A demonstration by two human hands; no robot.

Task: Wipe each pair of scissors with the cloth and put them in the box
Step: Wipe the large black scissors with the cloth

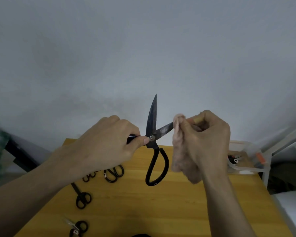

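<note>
Head view: my left hand (pixel 108 144) gripped one handle of the big black scissors (pixel 153 142), fingers curled round it, thumb next to the pivot screw. Scissors were held up above the yellow counter (pixel 143 202), blades spread apart, one blade pointing up, the other angled right; the free loop handle hung down. My right hand (pixel 207 139) had its fingers clamped on the pinkish cloth (pixel 179 156), pinching it round the tip of the right-hand blade, rest of cloth hanging below the hand. Four smaller black scissors (pixel 82 199) lay on the counter at left, some partly hidden under my forearm. Clear plastic box (pixel 246 161) sat at the counter's right edge, something dark inside, too small to tell.
</note>
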